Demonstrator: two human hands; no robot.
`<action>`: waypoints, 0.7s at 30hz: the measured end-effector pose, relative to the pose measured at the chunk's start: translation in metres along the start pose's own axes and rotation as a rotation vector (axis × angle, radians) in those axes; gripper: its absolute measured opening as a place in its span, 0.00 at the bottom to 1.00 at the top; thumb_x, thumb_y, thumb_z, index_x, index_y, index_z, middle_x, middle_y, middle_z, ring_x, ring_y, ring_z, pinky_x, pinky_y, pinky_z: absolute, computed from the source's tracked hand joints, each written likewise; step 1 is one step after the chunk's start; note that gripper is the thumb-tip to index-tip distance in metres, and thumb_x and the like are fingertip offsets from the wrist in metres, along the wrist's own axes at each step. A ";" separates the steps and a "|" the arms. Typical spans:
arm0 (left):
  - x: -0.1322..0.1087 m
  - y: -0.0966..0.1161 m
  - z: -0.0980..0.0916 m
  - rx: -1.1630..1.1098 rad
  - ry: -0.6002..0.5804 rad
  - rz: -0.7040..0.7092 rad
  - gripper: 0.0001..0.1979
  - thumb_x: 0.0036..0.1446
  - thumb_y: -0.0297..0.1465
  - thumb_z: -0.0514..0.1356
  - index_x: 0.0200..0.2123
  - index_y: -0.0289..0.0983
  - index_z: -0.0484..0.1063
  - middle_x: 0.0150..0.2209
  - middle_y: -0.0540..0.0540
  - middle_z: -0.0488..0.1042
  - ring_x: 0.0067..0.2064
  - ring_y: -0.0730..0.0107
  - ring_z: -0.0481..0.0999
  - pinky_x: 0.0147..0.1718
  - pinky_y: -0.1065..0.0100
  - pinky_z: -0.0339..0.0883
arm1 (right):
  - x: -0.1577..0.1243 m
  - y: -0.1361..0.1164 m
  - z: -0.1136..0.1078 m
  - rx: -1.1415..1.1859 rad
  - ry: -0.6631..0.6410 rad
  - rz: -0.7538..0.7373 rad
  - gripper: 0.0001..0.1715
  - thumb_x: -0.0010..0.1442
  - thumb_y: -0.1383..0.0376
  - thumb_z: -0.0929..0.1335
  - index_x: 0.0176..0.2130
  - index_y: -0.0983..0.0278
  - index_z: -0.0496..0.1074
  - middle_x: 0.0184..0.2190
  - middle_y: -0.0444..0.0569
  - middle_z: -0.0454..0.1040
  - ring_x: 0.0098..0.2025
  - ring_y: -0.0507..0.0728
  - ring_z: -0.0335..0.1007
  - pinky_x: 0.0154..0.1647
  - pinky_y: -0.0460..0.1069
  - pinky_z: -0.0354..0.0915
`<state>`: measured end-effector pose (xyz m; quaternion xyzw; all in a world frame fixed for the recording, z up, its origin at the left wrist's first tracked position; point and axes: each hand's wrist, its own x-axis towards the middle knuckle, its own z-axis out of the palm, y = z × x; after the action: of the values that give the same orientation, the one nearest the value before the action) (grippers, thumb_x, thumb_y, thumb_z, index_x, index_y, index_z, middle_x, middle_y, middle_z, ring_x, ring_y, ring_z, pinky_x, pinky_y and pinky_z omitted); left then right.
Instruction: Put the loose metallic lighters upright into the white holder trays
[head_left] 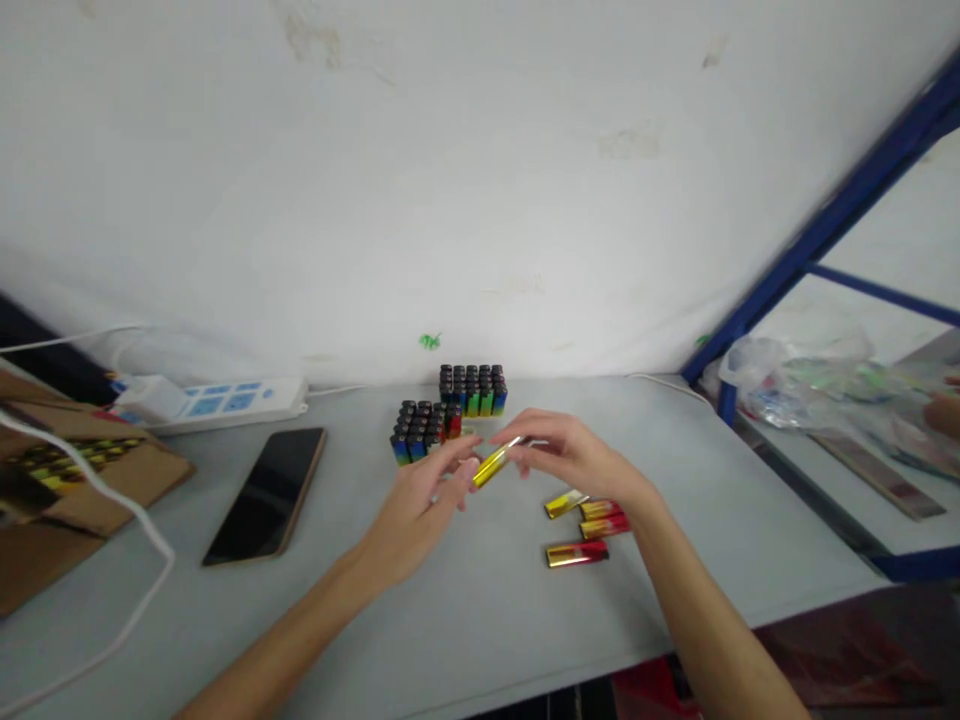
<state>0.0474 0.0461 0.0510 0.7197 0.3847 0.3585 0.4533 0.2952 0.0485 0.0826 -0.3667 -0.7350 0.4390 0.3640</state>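
Note:
A shiny yellow lighter is held slantwise between both hands, above the grey table. My left hand pinches its lower left end, and the fingers of my right hand close on its upper right end. Behind the hands, two blocks of upright lighters with black tops stand close together, one near the wall and one nearer on the left. Below my right hand lie a yellow and silver lighter and several red and yellow lighters.
On the left are a black phone, a white power strip, a white cable and a cardboard box holding yellow and black items. A blue metal frame and plastic bags are at right, with part of another person's hand.

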 end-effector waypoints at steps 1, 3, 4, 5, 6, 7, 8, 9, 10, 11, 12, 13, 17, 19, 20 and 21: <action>0.001 -0.005 0.002 -0.111 -0.039 -0.028 0.24 0.69 0.51 0.57 0.50 0.38 0.77 0.40 0.43 0.81 0.39 0.62 0.80 0.34 0.64 0.76 | 0.008 -0.001 0.010 0.037 -0.033 -0.003 0.21 0.69 0.52 0.71 0.55 0.60 0.79 0.45 0.51 0.80 0.34 0.53 0.76 0.38 0.51 0.76; 0.002 -0.011 0.002 -0.308 -0.132 -0.094 0.24 0.64 0.52 0.63 0.40 0.34 0.77 0.35 0.43 0.78 0.33 0.64 0.78 0.31 0.63 0.75 | 0.020 0.008 0.026 0.106 0.017 0.005 0.22 0.64 0.54 0.76 0.55 0.60 0.77 0.42 0.48 0.81 0.37 0.53 0.78 0.40 0.50 0.76; 0.003 -0.014 0.000 -0.372 -0.159 -0.126 0.23 0.63 0.51 0.65 0.37 0.34 0.77 0.33 0.44 0.77 0.31 0.65 0.78 0.30 0.63 0.75 | 0.024 0.016 0.032 0.157 0.073 0.008 0.22 0.62 0.54 0.77 0.52 0.61 0.76 0.40 0.47 0.81 0.37 0.54 0.79 0.40 0.50 0.76; 0.004 -0.017 -0.002 -0.418 -0.181 -0.152 0.23 0.62 0.50 0.66 0.37 0.33 0.76 0.32 0.44 0.77 0.30 0.66 0.77 0.30 0.64 0.75 | 0.027 0.025 0.036 0.221 0.118 0.015 0.21 0.61 0.54 0.78 0.49 0.61 0.76 0.37 0.46 0.81 0.36 0.54 0.79 0.40 0.50 0.77; 0.005 -0.019 -0.004 -0.446 -0.198 -0.169 0.22 0.62 0.50 0.67 0.38 0.33 0.76 0.32 0.44 0.77 0.30 0.66 0.77 0.31 0.63 0.75 | 0.028 0.033 0.040 0.270 0.142 0.023 0.21 0.61 0.53 0.78 0.47 0.62 0.76 0.36 0.46 0.81 0.35 0.54 0.79 0.39 0.50 0.77; 0.005 -0.022 -0.006 -0.457 -0.217 -0.176 0.22 0.62 0.49 0.67 0.40 0.33 0.76 0.33 0.44 0.77 0.31 0.66 0.78 0.32 0.63 0.75 | 0.028 0.041 0.042 0.288 0.159 0.026 0.20 0.61 0.52 0.78 0.45 0.62 0.77 0.35 0.46 0.81 0.34 0.54 0.78 0.39 0.50 0.77; 0.006 -0.025 -0.007 -0.460 -0.239 -0.177 0.22 0.63 0.49 0.67 0.41 0.34 0.76 0.33 0.44 0.78 0.31 0.66 0.78 0.34 0.62 0.76 | 0.028 0.047 0.044 0.278 0.165 0.027 0.20 0.61 0.51 0.77 0.45 0.63 0.77 0.36 0.47 0.82 0.33 0.54 0.78 0.38 0.50 0.76; 0.006 -0.028 -0.007 -0.459 -0.259 -0.176 0.22 0.62 0.49 0.67 0.42 0.34 0.76 0.34 0.44 0.78 0.32 0.66 0.78 0.35 0.62 0.76 | 0.027 0.051 0.045 0.234 0.175 0.018 0.20 0.62 0.50 0.76 0.44 0.63 0.79 0.38 0.49 0.82 0.34 0.54 0.78 0.37 0.50 0.76; 0.006 -0.032 -0.007 -0.457 -0.268 -0.176 0.23 0.62 0.50 0.67 0.41 0.34 0.75 0.35 0.44 0.78 0.33 0.66 0.78 0.34 0.62 0.76 | 0.026 0.053 0.046 0.163 0.191 0.000 0.20 0.64 0.49 0.75 0.44 0.62 0.80 0.41 0.51 0.82 0.36 0.55 0.78 0.36 0.50 0.75; 0.006 -0.036 -0.007 -0.458 -0.265 -0.182 0.23 0.61 0.51 0.68 0.41 0.34 0.75 0.36 0.43 0.77 0.34 0.66 0.78 0.32 0.64 0.75 | 0.025 0.053 0.045 0.078 0.214 -0.021 0.20 0.66 0.49 0.73 0.45 0.62 0.81 0.43 0.52 0.82 0.39 0.56 0.78 0.36 0.50 0.74; 0.006 -0.039 -0.006 -0.462 -0.252 -0.191 0.24 0.60 0.51 0.68 0.41 0.35 0.74 0.38 0.42 0.77 0.34 0.66 0.78 0.30 0.65 0.74 | 0.023 0.053 0.045 -0.012 0.246 -0.044 0.20 0.68 0.49 0.71 0.45 0.61 0.81 0.44 0.53 0.82 0.41 0.57 0.78 0.36 0.49 0.73; 0.006 -0.042 -0.006 -0.472 -0.235 -0.203 0.25 0.59 0.52 0.68 0.42 0.35 0.73 0.40 0.42 0.77 0.34 0.67 0.77 0.27 0.68 0.71 | 0.023 0.052 0.043 -0.100 0.288 -0.065 0.20 0.70 0.49 0.70 0.46 0.61 0.81 0.44 0.53 0.81 0.41 0.57 0.77 0.36 0.49 0.72; 0.006 -0.046 -0.008 -0.556 -0.207 -0.228 0.25 0.62 0.51 0.67 0.48 0.36 0.71 0.38 0.45 0.76 0.31 0.73 0.73 0.27 0.71 0.66 | 0.022 0.054 0.033 -0.376 0.406 -0.093 0.23 0.74 0.50 0.64 0.47 0.63 0.79 0.38 0.53 0.81 0.35 0.56 0.74 0.38 0.51 0.71; 0.005 -0.046 -0.010 -0.596 -0.223 -0.228 0.25 0.62 0.50 0.68 0.50 0.36 0.70 0.36 0.47 0.74 0.32 0.73 0.72 0.30 0.70 0.67 | 0.022 0.059 0.028 -0.452 0.412 -0.089 0.23 0.75 0.50 0.63 0.46 0.63 0.79 0.38 0.53 0.81 0.35 0.57 0.74 0.40 0.52 0.71; 0.005 -0.046 -0.010 -0.609 -0.229 -0.235 0.25 0.61 0.49 0.68 0.50 0.37 0.70 0.35 0.48 0.72 0.32 0.73 0.71 0.30 0.70 0.67 | 0.022 0.062 0.027 -0.474 0.406 -0.087 0.23 0.75 0.50 0.63 0.46 0.63 0.78 0.38 0.53 0.81 0.36 0.58 0.75 0.40 0.52 0.71; 0.005 -0.046 -0.011 -0.619 -0.227 -0.248 0.24 0.61 0.49 0.69 0.49 0.38 0.70 0.34 0.49 0.71 0.31 0.74 0.70 0.29 0.70 0.66 | 0.022 0.065 0.026 -0.490 0.398 -0.086 0.23 0.75 0.51 0.62 0.46 0.63 0.78 0.39 0.54 0.81 0.37 0.58 0.75 0.41 0.52 0.71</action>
<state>0.0299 0.0677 0.0127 0.5312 0.2896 0.3179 0.7300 0.2770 0.0800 0.0189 -0.4908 -0.7481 0.1529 0.4196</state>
